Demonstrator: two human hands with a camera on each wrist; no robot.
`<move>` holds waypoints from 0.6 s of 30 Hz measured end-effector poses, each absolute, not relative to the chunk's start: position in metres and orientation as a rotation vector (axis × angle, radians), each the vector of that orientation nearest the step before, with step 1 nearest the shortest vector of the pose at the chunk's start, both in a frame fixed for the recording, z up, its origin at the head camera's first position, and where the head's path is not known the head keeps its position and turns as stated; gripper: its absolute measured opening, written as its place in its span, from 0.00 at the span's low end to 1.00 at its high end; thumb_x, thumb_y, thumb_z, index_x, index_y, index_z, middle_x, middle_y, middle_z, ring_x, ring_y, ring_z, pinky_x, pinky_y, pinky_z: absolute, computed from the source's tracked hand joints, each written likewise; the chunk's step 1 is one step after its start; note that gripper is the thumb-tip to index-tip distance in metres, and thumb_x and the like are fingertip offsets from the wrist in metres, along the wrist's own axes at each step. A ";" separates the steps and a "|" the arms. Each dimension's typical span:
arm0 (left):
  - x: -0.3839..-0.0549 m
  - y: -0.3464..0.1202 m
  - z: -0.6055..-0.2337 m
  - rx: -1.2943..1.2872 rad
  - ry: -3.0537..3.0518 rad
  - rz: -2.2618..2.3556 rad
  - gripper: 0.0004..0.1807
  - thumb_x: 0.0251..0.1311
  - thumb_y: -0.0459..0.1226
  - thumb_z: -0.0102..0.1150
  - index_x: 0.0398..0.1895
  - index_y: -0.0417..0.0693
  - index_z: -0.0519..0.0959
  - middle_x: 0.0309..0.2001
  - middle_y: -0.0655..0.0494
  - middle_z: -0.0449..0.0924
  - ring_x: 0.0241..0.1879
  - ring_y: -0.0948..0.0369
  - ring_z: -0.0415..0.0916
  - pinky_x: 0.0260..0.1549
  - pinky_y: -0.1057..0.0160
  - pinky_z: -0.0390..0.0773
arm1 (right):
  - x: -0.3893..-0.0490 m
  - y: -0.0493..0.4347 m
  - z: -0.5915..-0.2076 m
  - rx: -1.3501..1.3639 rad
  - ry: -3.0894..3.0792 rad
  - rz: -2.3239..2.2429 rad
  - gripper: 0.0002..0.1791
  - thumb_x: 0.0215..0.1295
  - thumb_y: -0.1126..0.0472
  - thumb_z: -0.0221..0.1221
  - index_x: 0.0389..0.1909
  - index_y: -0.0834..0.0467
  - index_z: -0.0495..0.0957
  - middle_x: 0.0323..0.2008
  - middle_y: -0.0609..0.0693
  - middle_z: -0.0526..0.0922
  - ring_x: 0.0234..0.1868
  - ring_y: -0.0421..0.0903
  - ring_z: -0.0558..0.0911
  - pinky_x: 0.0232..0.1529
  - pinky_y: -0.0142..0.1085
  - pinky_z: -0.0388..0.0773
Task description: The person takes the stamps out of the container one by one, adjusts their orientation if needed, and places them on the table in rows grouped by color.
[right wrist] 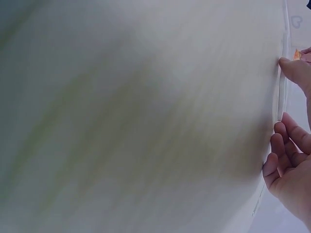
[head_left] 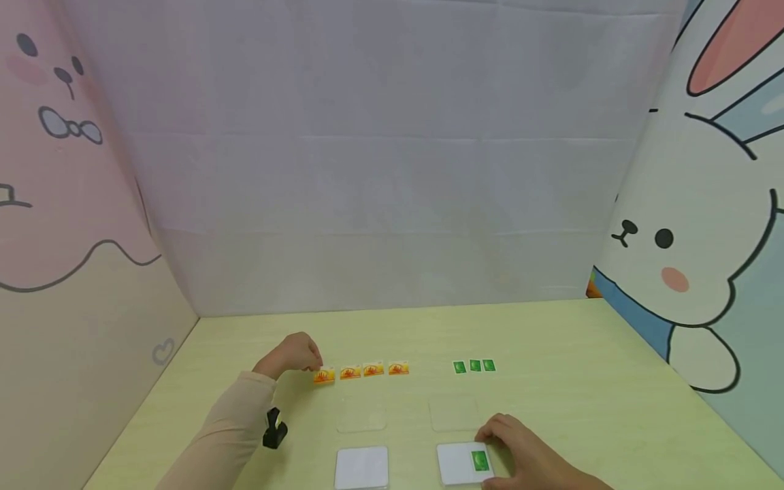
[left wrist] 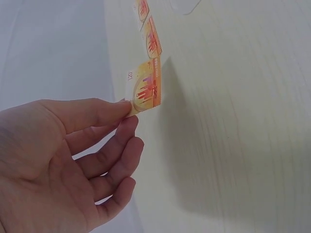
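Observation:
My left hand [head_left: 297,354] pinches an orange-and-yellow stamp [left wrist: 146,87] by its edge between thumb and index finger, at the left end of a row. The stamp is tilted up in the left wrist view. Beside it lie three more orange stamps [head_left: 373,369]. My right hand [head_left: 529,452] holds the right side of a white card [head_left: 454,463], with fingers at its upper corner and thumb at the lower one. A green stamp [head_left: 480,461] lies on that card's right part. The right wrist view shows the card only edge-on.
Three green stamps [head_left: 475,365] lie in a row at the back right. A second white card [head_left: 361,467] rests left of the first. Two clear plastic pieces [head_left: 361,415] lie behind the cards. Printed side walls and a white back cloth [head_left: 392,170] bound the table.

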State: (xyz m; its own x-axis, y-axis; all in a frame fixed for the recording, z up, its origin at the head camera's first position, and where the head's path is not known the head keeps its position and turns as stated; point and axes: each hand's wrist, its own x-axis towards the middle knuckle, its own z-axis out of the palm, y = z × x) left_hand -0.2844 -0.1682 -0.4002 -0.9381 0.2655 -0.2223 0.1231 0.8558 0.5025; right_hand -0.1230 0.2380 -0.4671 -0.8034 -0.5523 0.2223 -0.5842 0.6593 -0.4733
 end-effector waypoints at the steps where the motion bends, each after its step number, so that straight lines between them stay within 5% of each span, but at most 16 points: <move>1: -0.284 -0.168 -0.400 0.297 2.750 0.715 0.03 0.53 0.30 0.62 0.28 0.38 0.84 0.25 0.53 0.83 0.24 0.62 0.71 0.26 0.67 0.69 | -0.123 0.238 -0.467 0.961 -2.807 0.833 0.26 0.52 0.39 0.67 0.46 0.50 0.74 0.43 0.36 0.75 0.43 0.30 0.68 0.44 0.26 0.72; 18: -0.285 -0.168 -0.408 0.296 2.814 0.726 0.02 0.53 0.29 0.63 0.27 0.38 0.84 0.30 0.51 0.84 0.29 0.60 0.73 0.30 0.62 0.74 | -0.126 0.239 -0.467 0.964 -2.851 0.830 0.28 0.52 0.37 0.65 0.46 0.51 0.74 0.44 0.38 0.75 0.42 0.30 0.68 0.44 0.27 0.72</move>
State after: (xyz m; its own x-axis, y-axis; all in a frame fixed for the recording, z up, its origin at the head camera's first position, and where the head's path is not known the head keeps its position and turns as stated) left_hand -0.2848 -0.1677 -0.4079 -0.9556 0.2470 -0.1606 0.1385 0.8578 0.4949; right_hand -0.1261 0.2390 -0.4667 -0.8091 -0.5586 0.1825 -0.5693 0.6681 -0.4792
